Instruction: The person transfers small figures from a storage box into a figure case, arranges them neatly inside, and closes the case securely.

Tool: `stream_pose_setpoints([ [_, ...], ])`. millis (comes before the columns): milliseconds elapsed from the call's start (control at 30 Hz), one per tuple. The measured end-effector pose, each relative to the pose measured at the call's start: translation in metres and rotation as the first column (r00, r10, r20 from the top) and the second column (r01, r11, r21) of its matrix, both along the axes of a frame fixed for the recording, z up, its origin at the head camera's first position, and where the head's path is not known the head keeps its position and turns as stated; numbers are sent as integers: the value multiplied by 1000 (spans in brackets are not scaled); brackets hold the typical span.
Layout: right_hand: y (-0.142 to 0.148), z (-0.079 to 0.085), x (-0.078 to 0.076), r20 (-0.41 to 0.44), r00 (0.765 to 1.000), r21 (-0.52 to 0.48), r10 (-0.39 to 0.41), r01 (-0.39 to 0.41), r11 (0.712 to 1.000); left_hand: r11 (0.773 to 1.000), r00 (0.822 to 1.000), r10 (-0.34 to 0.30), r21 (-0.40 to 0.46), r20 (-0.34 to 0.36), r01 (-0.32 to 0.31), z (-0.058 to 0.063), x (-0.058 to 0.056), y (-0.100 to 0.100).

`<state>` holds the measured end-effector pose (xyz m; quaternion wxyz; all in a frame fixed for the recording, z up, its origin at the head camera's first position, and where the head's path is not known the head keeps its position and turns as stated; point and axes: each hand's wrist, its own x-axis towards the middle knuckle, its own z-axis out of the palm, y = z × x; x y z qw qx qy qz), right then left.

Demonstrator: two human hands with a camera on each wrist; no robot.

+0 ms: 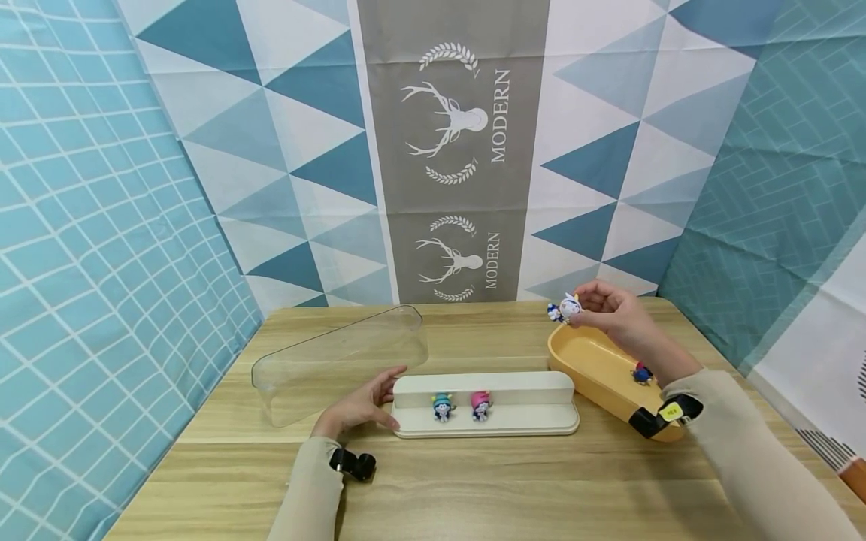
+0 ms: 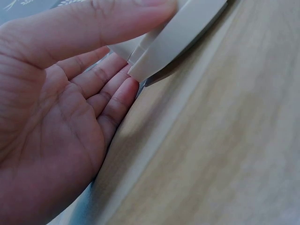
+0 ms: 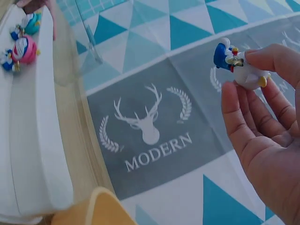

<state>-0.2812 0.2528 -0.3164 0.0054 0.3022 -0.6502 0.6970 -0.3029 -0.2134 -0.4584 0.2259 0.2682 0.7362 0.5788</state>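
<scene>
My right hand [image 1: 619, 315] pinches a small toy figurine [image 1: 570, 306], with a white head and a blue-and-white body, between thumb and fingers. It is raised over the far end of a yellow tub [image 1: 598, 353]. In the right wrist view the figurine [image 3: 249, 76] lies sideways in the fingertips. My left hand [image 1: 357, 404] grips the left end of a cream stepped display base [image 1: 531, 419]; the left wrist view has the thumb over its edge and the fingers around its end. On the lower step stand a teal-hatted figurine [image 1: 443, 407] and a pink-hatted figurine [image 1: 480, 406].
Inside the yellow tub lies another small blue-and-red figurine [image 1: 641, 373], close to my right wrist. A clear plastic cover [image 1: 338, 364] stands on the wooden table [image 1: 514, 488] behind my left hand. Patterned cloth [image 1: 467, 173] hangs along the table's back edge.
</scene>
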Motion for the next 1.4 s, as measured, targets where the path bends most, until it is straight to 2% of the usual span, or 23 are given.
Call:
stream_pose_setpoints([
  [200, -7, -6, -1, 5, 1000, 58, 19, -19, 998, 1000, 1000, 3, 2, -2, -3, 0, 0, -1],
  [400, -14, -23, -1, 49, 999, 132, 20, -26, 991, 1000, 1000, 4, 4, 12, -4, 0, 1, 1],
  [667, -26, -43, 2, 83, 996, 225, -22, 3, 974, 1000, 999, 15, 2, 33, -15, -2, 1, 4],
  [833, -35, -54, 2, 78, 996, 291, -42, 17, 956, 1000, 1000, 3, 6, 23, -3, -2, 0, 3],
  [1167, -52, -72, 4, 98, 995, 360, -7, -29, 933, 1000, 1000, 2, 2, 9, -2, -1, 1, 1],
  [1267, -56, -75, 5, 84, 996, 393, -6, -27, 919, 1000, 1000, 2, 1, 9, -2, 0, 2, 1],
  [1400, -61, -80, 5, 14, 1000, 461, 0, -6, 887, 1000, 1000, 0, 3, 5, 0, 0, 1, 1],
])
